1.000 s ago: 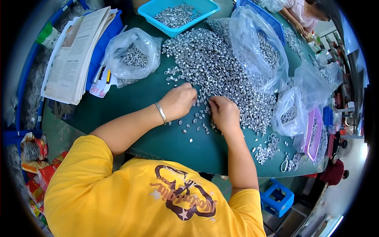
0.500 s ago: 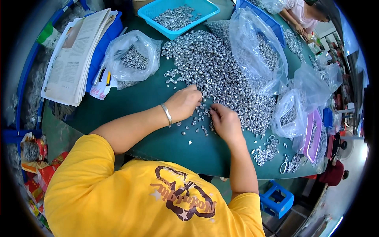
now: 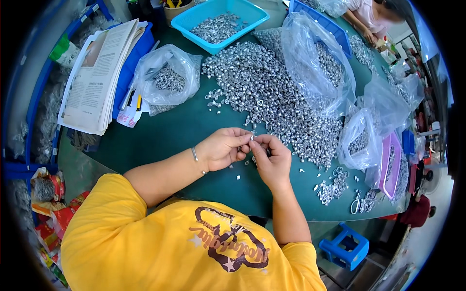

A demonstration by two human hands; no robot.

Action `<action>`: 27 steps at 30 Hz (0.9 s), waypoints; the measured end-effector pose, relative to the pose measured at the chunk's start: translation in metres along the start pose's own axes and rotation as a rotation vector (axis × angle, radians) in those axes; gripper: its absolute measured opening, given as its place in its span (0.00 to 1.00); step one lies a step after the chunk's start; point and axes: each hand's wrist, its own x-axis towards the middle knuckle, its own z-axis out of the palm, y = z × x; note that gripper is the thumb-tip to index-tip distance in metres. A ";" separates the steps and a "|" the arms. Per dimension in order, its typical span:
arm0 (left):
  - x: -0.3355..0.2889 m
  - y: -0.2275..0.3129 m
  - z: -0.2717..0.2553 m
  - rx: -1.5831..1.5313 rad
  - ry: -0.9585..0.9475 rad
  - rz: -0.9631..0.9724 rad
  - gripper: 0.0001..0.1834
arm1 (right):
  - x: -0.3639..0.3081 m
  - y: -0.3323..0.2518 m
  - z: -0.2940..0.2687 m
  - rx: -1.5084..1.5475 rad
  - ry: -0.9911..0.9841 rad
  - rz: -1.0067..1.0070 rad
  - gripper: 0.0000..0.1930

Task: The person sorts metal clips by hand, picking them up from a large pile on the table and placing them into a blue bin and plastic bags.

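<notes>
Your left hand (image 3: 224,149) and right hand (image 3: 275,162) meet over the green table (image 3: 155,138), each grip pinching, thumb against fingers, at one small silvery metal piece (image 3: 252,137) held between them. From it, the heap of silvery teardrop-shaped pieces (image 3: 272,87) spreads toward one o'clock, a clear plastic bag of silvery parts (image 3: 167,80) sits at ten, and a light-blue basin (image 3: 213,48) stands between eleven and twelve.

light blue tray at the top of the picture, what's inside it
Small silvery pieces lie spread inside the light blue tray, with part of its bottom bare; whatever those pieces cover cannot be seen.
</notes>
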 end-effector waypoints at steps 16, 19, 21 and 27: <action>-0.004 -0.011 -0.002 -0.400 0.082 -0.002 0.10 | -0.010 -0.025 0.027 -0.235 0.090 -0.566 0.08; -0.020 0.030 -0.008 -0.244 -0.028 0.182 0.05 | -0.018 -0.012 0.002 -0.068 0.239 -0.444 0.08; -0.038 0.075 0.005 -0.159 0.167 0.508 0.08 | -0.022 -0.003 -0.016 -0.081 0.359 -0.326 0.07; -0.053 0.148 -0.048 1.402 0.944 1.179 0.08 | -0.013 0.014 -0.034 -0.339 0.285 -0.285 0.05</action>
